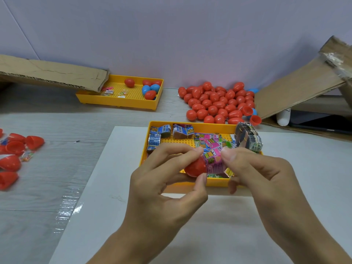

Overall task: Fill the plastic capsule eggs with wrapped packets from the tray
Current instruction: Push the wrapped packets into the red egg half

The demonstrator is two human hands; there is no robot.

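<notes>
Grey wood-grain bench (57, 187) against a pale wall, with a white sheet (190, 235) laid under the working area. Item: yellow tray (190, 125) on the sheet, holding wrapped packets (213, 141) in blue, pink and dark bundles, kept directly before the person, presumably for short reaches. Item: left hand (163, 180), fingers and thumb curled round a red capsule half (195, 167), its mouth turned toward the right so it could receive the filling. Item: right hand (257, 168), thumb and fingertips pinched on a pink packet (214, 162), whose end met the mouth of the half; the packet looked about to be pressed in, just above the tray's near edge. Item: heap of closed red eggs (215, 101) behind the tray, a few blue ones and two open halves at its right side. Item: loose red halves (17, 147) at far left, likely stock awaiting filling. Item: second yellow tray (118, 103) at the back, with several red and blue eggs, part-covered by cardboard (51, 73). Item: further cardboard flaps (304, 82) at right.
</notes>
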